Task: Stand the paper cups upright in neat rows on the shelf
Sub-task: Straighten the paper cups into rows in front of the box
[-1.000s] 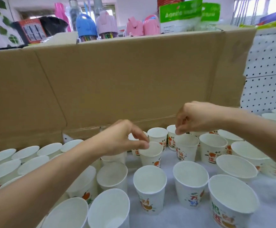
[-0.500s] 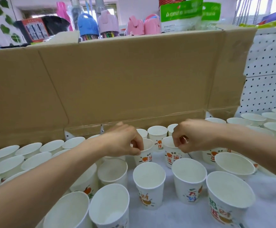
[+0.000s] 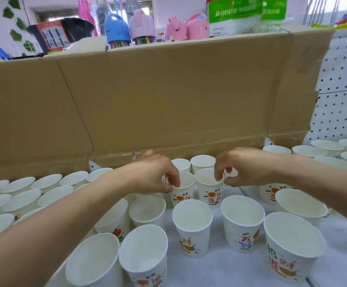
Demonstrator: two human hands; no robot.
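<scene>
On the white shelf [image 3: 226, 272], among many upright paper cups [image 3: 192, 228], two printed ones stand side by side and almost touching. The left cup [image 3: 183, 192] is pinched at its rim between thumb and forefinger of the left hand [image 3: 155, 176], and the right cup [image 3: 209, 190] is pinched in the same way by the right hand [image 3: 246, 167]. Such cups are, I judge, very light and thin-walled, easy to tip or crush, so the rolled rim is the stiffest place for a gentle hold; behind them rises a brown cardboard box [image 3: 168, 96].

Bare forearms [image 3: 75, 214] and hands [image 3: 156, 175]
</scene>
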